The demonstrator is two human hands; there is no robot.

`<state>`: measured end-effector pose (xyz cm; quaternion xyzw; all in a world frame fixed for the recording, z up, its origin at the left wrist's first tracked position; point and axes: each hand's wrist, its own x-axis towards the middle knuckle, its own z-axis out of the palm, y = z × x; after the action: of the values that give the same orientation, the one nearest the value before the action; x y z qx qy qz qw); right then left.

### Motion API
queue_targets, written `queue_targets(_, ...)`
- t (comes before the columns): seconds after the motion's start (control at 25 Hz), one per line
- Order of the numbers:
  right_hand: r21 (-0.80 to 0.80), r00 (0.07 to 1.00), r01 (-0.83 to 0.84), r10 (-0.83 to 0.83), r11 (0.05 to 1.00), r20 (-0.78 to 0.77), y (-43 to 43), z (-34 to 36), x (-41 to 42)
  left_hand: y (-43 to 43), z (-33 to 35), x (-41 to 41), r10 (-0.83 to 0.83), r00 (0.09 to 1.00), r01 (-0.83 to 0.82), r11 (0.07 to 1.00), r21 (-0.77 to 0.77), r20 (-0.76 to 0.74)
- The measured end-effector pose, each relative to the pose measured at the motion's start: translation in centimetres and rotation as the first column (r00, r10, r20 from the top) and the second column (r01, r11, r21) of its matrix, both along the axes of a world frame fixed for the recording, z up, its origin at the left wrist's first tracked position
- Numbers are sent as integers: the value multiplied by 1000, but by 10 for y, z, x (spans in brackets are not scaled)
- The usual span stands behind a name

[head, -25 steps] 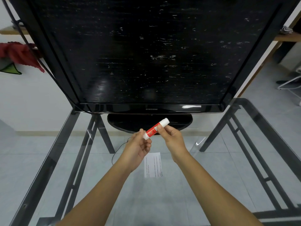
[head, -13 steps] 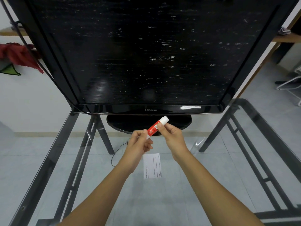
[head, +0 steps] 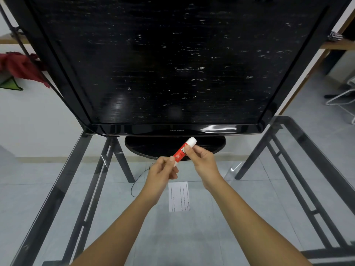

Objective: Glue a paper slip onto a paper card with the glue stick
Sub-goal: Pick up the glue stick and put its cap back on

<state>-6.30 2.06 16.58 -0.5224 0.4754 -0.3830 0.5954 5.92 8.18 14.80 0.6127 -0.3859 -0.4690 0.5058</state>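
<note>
A red glue stick (head: 182,151) with white ends is held tilted in the air above the glass table, its upper white end pointing up and to the right. My right hand (head: 203,163) pinches its red body from the right. My left hand (head: 163,172) grips its lower end, which is hidden by the fingers. Below the hands a white paper piece (head: 179,196) with lines of print lies flat on the glass. I cannot tell whether it is the slip or the card.
A large black television (head: 163,64) on an oval stand (head: 153,145) fills the far side of the glass table (head: 288,169). Dark metal table legs show through the glass on both sides. A thin black cable (head: 138,179) curls left of my left wrist.
Both hands and the glue stick have held almost the same place; my left fingers have shifted slightly on the lower end of the stick.
</note>
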Motion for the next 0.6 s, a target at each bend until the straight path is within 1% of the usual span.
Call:
queue_targets(0.08, 2, 1000, -16, 16, 1000, 5, 1, -1, 0, -2, 0, 1, 1, 1000, -2, 996, 91, 5)
queue_targets(0.16, -4, 1000, -26, 26, 1000, -6, 2, -1, 2, -5, 1, 2, 19, 995, 1, 981, 195, -99)
queue_targets(0.2, -7, 1000, -24, 24, 1000, -11, 1, -2, 3, -7, 2, 2, 38, 985, -2, 977, 213, -168)
queue_targets(0.28, -5, 1000, -5, 5, 1000, -8, 0, -2, 4, -7, 2, 0, 83, 943, -34, 988, 153, -322)
queue_targets(0.32, -2, 1000, 1, -1, 1000, -1, -1, -1, 3, -6, 1, 1, 73, 923, -39, 994, 98, -378)
queue_targets(0.36, 1, 1000, 1, -1, 1000, 5, -2, 0, 3, -5, 0, 1, 50, 913, -31, 998, 52, -404)
queue_targets(0.4, 3, 1000, -2, 2, 1000, 7, -2, 0, 2, -5, 0, 1, 35, 914, -20, 999, 41, -404)
queue_targets(0.44, 4, 1000, -7, 7, 1000, 5, -2, 0, 2, -6, 0, 2, 44, 922, -16, 997, 76, -385)
queue_targets(0.52, 3, 1000, -16, 16, 1000, -8, -1, -2, 3, -7, 2, 5, 78, 942, -8, 978, 209, -327)
queue_targets(0.6, 2, 1000, -22, 22, 1000, -15, 1, -2, 4, -9, 6, 6, 78, 953, 15, 953, 304, -294)
